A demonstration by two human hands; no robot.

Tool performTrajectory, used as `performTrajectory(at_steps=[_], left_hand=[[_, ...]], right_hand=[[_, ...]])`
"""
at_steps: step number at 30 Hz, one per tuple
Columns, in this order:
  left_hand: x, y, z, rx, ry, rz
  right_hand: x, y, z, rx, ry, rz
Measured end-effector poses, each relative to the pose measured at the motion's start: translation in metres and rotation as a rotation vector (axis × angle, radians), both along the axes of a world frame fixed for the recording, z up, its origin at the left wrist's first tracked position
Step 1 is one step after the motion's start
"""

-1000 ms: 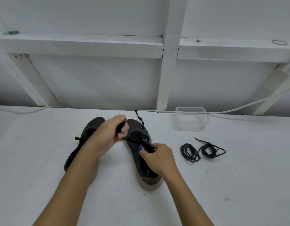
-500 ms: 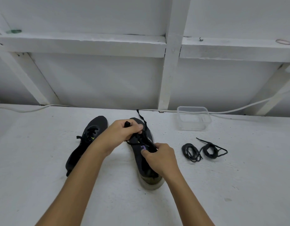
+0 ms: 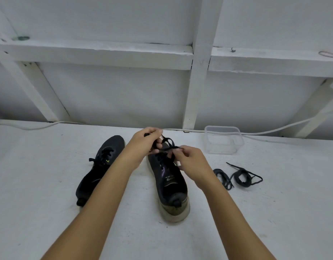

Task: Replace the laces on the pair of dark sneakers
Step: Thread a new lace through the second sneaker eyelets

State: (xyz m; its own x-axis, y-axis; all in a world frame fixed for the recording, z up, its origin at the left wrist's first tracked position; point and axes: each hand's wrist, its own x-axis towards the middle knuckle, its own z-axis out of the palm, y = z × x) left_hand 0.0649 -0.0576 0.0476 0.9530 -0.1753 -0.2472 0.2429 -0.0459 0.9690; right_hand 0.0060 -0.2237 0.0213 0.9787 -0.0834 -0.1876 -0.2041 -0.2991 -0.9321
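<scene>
Two dark fabric sneakers [image 3: 166, 182] are lying on the white worktop [image 3: 49, 184], toes pointing far, heels near. Left hand [image 3: 143, 149] and right hand [image 3: 190, 162] are each pinching the right sneaker's black lace [image 3: 168, 142]. Two coiled black laces [image 3: 240, 176] are lying right, near one clear plastic tub [image 3: 223, 139].

Even, diffuse, cool-white light, moderately bright, no glare; soft faint shadows under the forearms and beside the right sneaker [image 3: 168, 182] toward 9 o'clock. Wide-angle bending of the white beams [image 3: 98, 53] at 10 and 2 o'clock edges. Slight motion softness on the fingers [image 3: 158, 145] and lace [image 3: 168, 142]; fine detail mushy overall.
</scene>
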Motion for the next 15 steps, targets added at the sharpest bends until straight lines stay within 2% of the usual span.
performTrajectory(at_steps=[3,5,7,9,12,15], left_hand=[[0.001,0.0,-0.015,0.103,-0.08,0.223],[-0.003,0.001,-0.022,0.278,-0.17,0.29],[-0.011,0.001,-0.028,0.451,-0.296,0.305],[-0.017,0.0,-0.032,0.556,-0.4,0.208],[-0.023,-0.007,-0.034,0.737,-0.393,-0.102],[-0.023,-0.014,-0.035,0.812,-0.328,-0.143]], right_hand=[[-0.001,-0.009,-0.003,0.356,0.118,-0.051],[0.0,-0.016,-0.006,0.672,0.153,-0.119],[0.002,-0.023,-0.008,0.837,0.125,-0.223],[0.004,-0.028,-0.01,0.892,0.09,-0.299],[0.007,-0.036,-0.012,0.886,0.059,-0.372],[0.007,-0.038,-0.013,0.857,0.049,-0.402]])
